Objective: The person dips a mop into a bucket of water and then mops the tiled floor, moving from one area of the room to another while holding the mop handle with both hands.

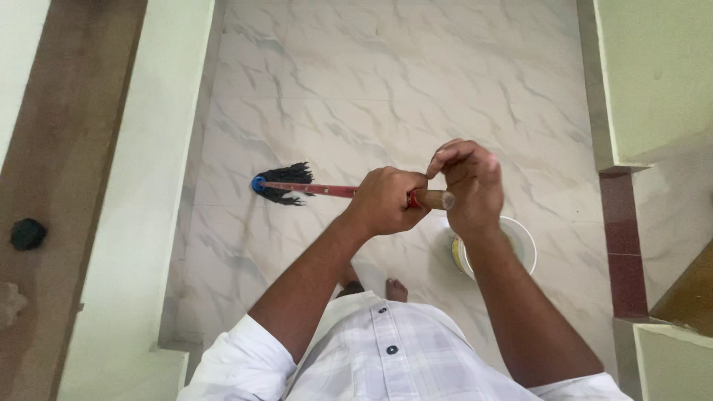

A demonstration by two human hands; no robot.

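Head view, looking straight down on a person standing in a narrow passage.

Left hand [386,200]: closed in a full fist around the mop handle [327,190], knuckles up, gripping just left of the handle's top end. Right hand [468,186]: fingers curled and pressed together over the wooden end of the handle [438,199], which pokes out between the two hands. The hands sit just beside each other, near touching.

Mop: the red shaft runs from the hands leftward across the floor. The mop head [286,183] is a blue collar with dark strands; it rests on the marble-patterned floor tiles [371,82], left of centre and well apart from the person's feet. Whether the strands are wet cannot be told from this view.

Bucket [520,241]: white, round, standing on the floor directly below the right forearm, which hides much of it. Contents not readable.

Person: white checked shirt [401,349] with sleeves rolled up; one bare foot [396,288] shows near the shirt front, with the toes pointing far.

Surroundings: pale green walls [141,186] on the left and right sides. A brown ledge [59,148] runs along the far left, with a small black object [28,233] lying on it. A maroon tiled strip [620,238] lies at the right.
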